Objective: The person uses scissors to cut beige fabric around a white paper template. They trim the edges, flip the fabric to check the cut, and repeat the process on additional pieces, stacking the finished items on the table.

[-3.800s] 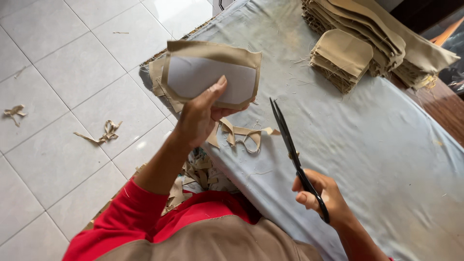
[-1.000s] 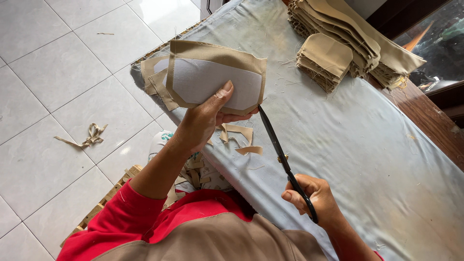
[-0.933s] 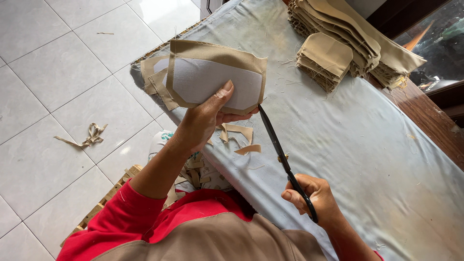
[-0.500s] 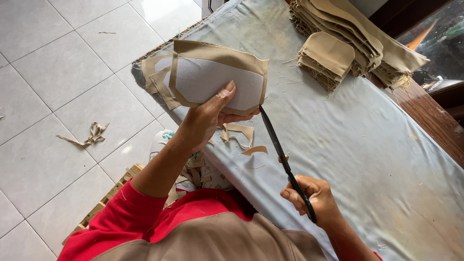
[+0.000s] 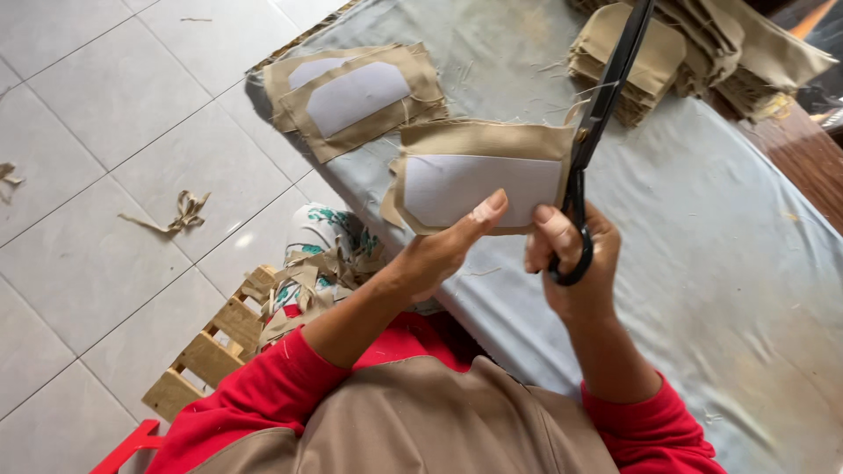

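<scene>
We pinch a tan patch in our left hand; our right hand grips closed scissors beside it.

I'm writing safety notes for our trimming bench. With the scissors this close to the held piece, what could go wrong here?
The scissors run along the right edge of the tan fabric piece, close to the left hand pinching it; the thumb could get nicked. The blades might also bite into the white panel instead of the fabric margin. Offcut strips on the tiled floor may be a slip hazard.
</scene>
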